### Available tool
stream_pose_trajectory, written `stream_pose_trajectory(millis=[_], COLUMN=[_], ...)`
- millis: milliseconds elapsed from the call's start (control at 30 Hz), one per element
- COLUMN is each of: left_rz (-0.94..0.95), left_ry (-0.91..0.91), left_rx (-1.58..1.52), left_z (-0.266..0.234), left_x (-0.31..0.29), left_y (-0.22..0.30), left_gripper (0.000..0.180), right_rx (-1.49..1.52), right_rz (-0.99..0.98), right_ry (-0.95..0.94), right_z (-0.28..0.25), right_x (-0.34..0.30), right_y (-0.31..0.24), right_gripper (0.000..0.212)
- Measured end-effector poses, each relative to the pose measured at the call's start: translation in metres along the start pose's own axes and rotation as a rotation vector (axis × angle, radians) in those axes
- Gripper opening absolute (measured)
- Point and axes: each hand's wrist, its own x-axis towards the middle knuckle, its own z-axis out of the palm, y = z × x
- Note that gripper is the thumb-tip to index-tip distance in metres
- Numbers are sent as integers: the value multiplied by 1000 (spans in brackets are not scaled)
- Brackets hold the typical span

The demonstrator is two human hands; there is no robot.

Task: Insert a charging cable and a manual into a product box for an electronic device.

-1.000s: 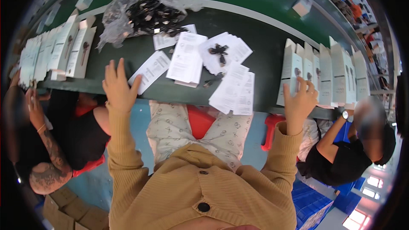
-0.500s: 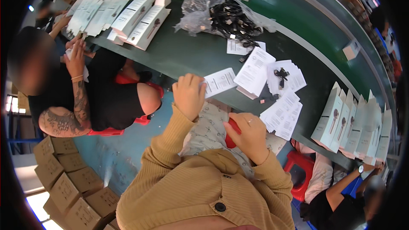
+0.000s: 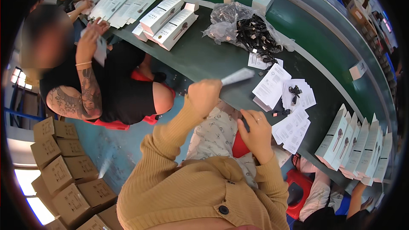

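Observation:
My left hand (image 3: 204,96) is closed on one end of a folded white leaflet (image 3: 239,76), now tilted nearly edge-on above the table's front edge. My right hand (image 3: 257,133) hovers near that edge over my lap, fingers stretched, thumb apart, nothing visible in it. Just beyond the hands lies a stack of printed leaflets (image 3: 271,86). Beside it, a black coiled cable (image 3: 295,90) rests on a fan of leaflets (image 3: 307,98). Another small cable (image 3: 281,113) sits by a nearer group of leaflets (image 3: 292,131).
A clear plastic bag (image 3: 223,22) spills many black cables (image 3: 255,34). White boxes stand at the right (image 3: 333,138) and back left (image 3: 174,27). A co-worker (image 3: 85,85) sits at left, another person (image 3: 355,206) lower right. Brown cartons (image 3: 70,166) fill the lower left floor.
The leaflet in my left hand has turned from face-up to nearly edge-on, and that hand's knuckles now face up. The whole view has shifted, so the table things appear farther right and lower.

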Motion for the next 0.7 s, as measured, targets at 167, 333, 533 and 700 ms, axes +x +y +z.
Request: stream_pose_trajectory(millis=[167,333,533,700], left_rz=[-80,-138,430,490], left_ry=[52,-98,-20,-500], left_rx=[-266,-381,-926,-1111], left_z=[12,18,-18,-50], left_x=[28,28,9,12], left_y=[8,21,30,27], left_gripper=[32,36,13,18], right_rx=[12,111,1020,1222], right_rz=[81,59,574,669], right_ry=[51,109,246,-81], right_z=[-31,-37,-45,-63], right_x=[-4,1,5,6], right_y=[0,2,0,6], right_gripper=[24,26,66,43])
